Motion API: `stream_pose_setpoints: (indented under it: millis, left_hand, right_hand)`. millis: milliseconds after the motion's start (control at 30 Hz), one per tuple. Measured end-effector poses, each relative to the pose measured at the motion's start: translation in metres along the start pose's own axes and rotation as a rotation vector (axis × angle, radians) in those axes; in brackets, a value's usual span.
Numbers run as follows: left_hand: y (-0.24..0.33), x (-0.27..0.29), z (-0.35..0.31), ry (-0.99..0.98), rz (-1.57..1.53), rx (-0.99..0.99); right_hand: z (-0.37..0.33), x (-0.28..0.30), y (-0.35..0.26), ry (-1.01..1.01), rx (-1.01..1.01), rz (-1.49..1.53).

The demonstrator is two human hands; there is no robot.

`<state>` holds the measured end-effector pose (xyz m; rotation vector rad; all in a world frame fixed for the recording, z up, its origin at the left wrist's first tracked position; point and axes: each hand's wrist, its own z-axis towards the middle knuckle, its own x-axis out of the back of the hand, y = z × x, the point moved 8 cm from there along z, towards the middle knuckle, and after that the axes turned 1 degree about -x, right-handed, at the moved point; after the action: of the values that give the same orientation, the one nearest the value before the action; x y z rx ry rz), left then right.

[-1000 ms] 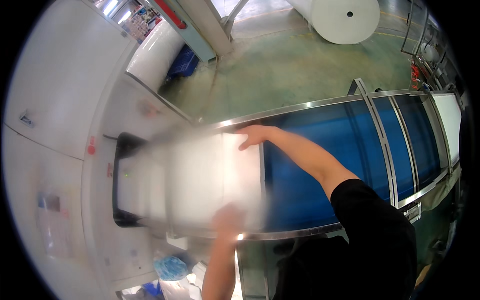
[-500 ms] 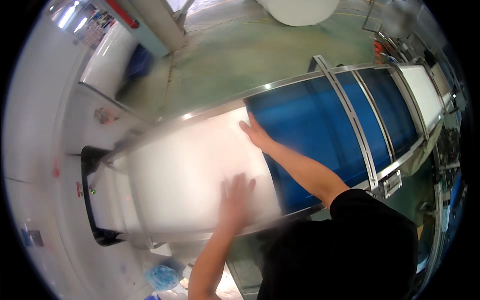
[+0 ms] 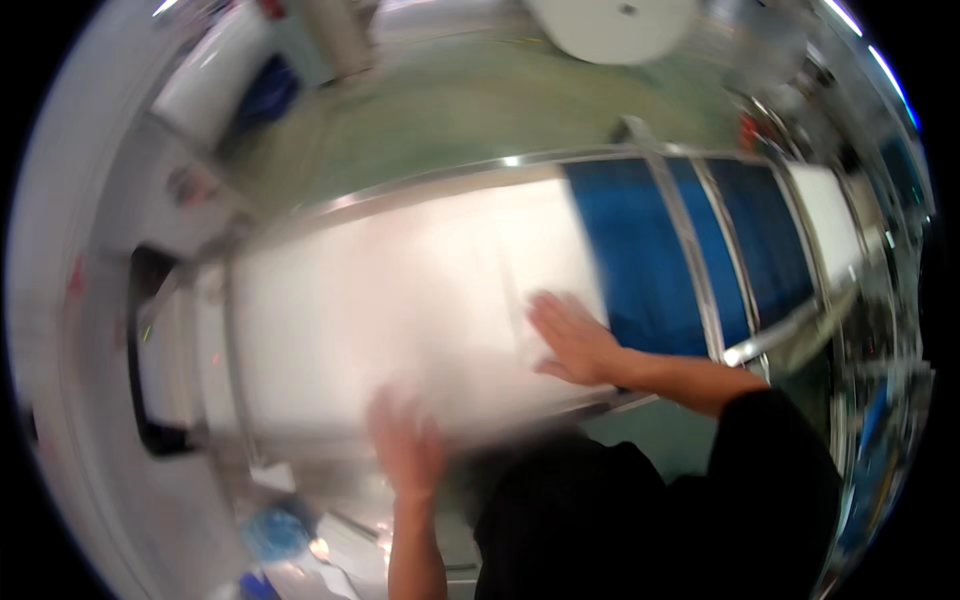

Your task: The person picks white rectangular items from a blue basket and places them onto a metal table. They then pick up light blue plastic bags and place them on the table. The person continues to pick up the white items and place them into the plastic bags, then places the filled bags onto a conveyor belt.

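A wide white sheet (image 3: pixel 400 270), smooth and thin-looking, lies over the left part of a long conveyor. Its right edge overlaps a blue belt (image 3: pixel 640 250). My right hand (image 3: pixel 578 340) rests flat on or just over the sheet near that edge, fingers stretched out, holding nothing. At the sheet's near side my left hand (image 3: pixel 408 440) is smeared by motion. Its fingers look extended and apart, with nothing seen in them. Whether the left hand touches the sheet I cannot tell.
Metal crossbars (image 3: pixel 690 240) span the blue belt. A pale machine with a dark-rimmed opening (image 3: pixel 140 350) stands at the left end. Beyond the conveyor is a large white roll (image 3: pixel 615 30). A blue plastic bag (image 3: pixel 275 533) lies below at the near left.
The sheet's right edge now reaches farther right over the blue belt. My right hand has come from the far edge toward me; my left hand has shifted left and nearer. The view has shifted.
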<state>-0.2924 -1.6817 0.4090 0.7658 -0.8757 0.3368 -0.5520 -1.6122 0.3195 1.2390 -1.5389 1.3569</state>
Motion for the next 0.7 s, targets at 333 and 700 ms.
stream_pose_setpoints:
  millis: [333,700]
  left_hand:
    - [-0.095,0.023,-0.295,0.123,0.122,0.893]
    - [-0.202,0.171,-0.570,0.455,0.375,1.331]
  right_hand:
    - [-0.041,0.041,0.005,0.364,0.024,-0.109]
    - [0.015,-0.155,-0.492,-0.102,0.989,0.197]
